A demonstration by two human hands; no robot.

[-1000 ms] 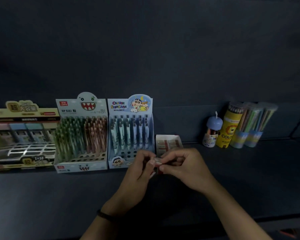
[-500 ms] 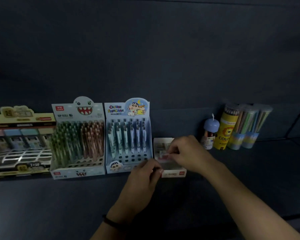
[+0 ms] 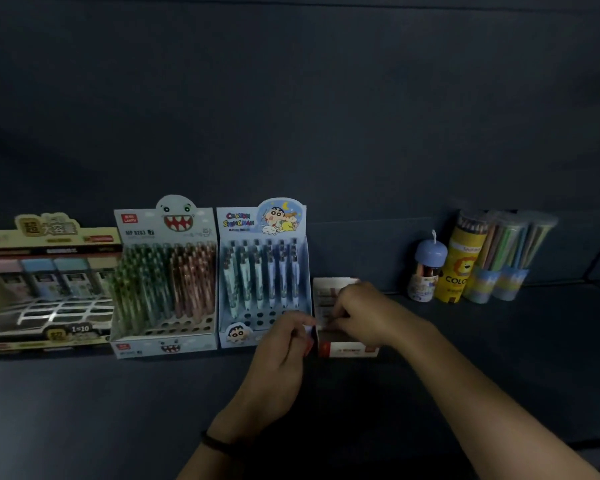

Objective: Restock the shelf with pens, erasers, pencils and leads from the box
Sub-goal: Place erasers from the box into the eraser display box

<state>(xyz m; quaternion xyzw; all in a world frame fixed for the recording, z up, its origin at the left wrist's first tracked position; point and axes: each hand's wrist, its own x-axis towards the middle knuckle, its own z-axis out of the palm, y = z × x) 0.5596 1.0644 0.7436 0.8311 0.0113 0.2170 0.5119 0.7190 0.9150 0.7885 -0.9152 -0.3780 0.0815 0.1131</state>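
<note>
Nearest us, our left hand [image 3: 284,344] has its fingers curled against the left wall of a small white cardboard box with a red-marked front [image 3: 349,350]. Whether they pinch anything, we cannot tell. Our right hand [image 3: 364,313] reaches into that box with its fingertips hidden, so its grip is unclear. The box stands on the dark shelf [image 3: 499,358], just beside a pale blue cartoon-printed cardboard pen display [image 3: 262,271]. Farther right stands a yellow cylindrical pencil tube [image 3: 459,265].

Pale blue shark-face pen box [image 3: 165,278], blue cartoon pen box [image 3: 262,271], yellow lion-print pencil tube [image 3: 459,268], dark shelf [image 3: 84,410]
</note>
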